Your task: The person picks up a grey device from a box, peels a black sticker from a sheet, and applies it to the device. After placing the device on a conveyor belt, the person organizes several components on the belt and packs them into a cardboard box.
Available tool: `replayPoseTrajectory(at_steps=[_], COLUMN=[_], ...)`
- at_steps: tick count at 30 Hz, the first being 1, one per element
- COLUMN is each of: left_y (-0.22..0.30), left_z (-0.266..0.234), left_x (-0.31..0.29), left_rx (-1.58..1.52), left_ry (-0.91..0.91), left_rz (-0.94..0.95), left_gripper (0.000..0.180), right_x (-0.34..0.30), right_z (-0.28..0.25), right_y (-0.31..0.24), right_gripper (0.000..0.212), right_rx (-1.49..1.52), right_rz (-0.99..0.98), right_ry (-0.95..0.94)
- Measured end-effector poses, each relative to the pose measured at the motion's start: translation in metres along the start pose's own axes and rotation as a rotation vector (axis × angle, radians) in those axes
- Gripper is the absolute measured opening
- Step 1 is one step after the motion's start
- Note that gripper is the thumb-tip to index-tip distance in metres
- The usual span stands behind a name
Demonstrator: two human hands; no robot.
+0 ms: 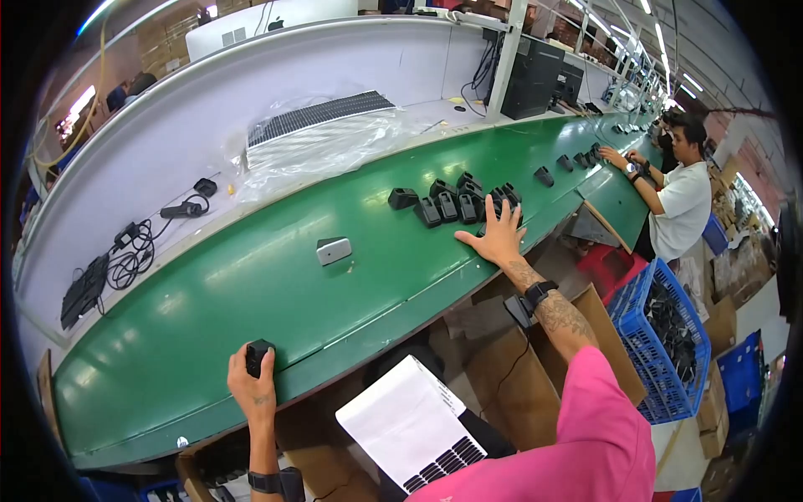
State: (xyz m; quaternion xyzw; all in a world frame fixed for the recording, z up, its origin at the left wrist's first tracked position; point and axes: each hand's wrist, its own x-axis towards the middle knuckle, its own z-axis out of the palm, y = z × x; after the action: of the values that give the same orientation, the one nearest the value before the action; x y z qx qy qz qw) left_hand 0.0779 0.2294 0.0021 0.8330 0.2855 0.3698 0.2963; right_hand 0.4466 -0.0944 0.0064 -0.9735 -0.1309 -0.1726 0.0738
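My left hand (251,381) is closed around a small black plastic housing (259,356) at the near left edge of the green bench (251,276). Farther right, my right hand (499,236) has its fingers spread over a cluster of similar black housings (447,205); the ones beneath it are partly hidden. Some of these show a hollow in the top. Between the hands, farther back, lies a single block with a light grey face (335,251). A sheet with rows of black stickers (410,418) rests on my lap.
Black cables with an adapter (138,251) lie at the far left. Behind the bench is a black-striped sheet stack (322,117) in clear plastic. Cardboard boxes (510,360) and a blue crate (669,393) stand right. A co-worker (682,192) handles housings farther along.
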Motion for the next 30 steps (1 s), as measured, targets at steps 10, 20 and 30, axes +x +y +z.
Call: replayPoseTrajectory(at_steps=[10,20,30], left_y=[-0.002,-0.005,-0.001], left_z=[-0.001,-0.009,0.01], left_x=[-0.002,-0.006,0.005], left_rx=[0.072,0.141,0.177], left_ry=[-0.004,0.015,0.024], left_rz=[0.036,0.031,0.13], left_gripper=[0.029,0.034,0.036], right_x=[0.088,0.028,0.075], right_z=[0.029,0.031,0.021], right_y=[0.032,-0.115,-0.113], right_gripper=[0.098,0.059,0.052], right_rx=[0.062,0.035,0.073], right_rz=[0.186,-0.802,-0.644], right_ry=[-0.154,0.088,0.176])
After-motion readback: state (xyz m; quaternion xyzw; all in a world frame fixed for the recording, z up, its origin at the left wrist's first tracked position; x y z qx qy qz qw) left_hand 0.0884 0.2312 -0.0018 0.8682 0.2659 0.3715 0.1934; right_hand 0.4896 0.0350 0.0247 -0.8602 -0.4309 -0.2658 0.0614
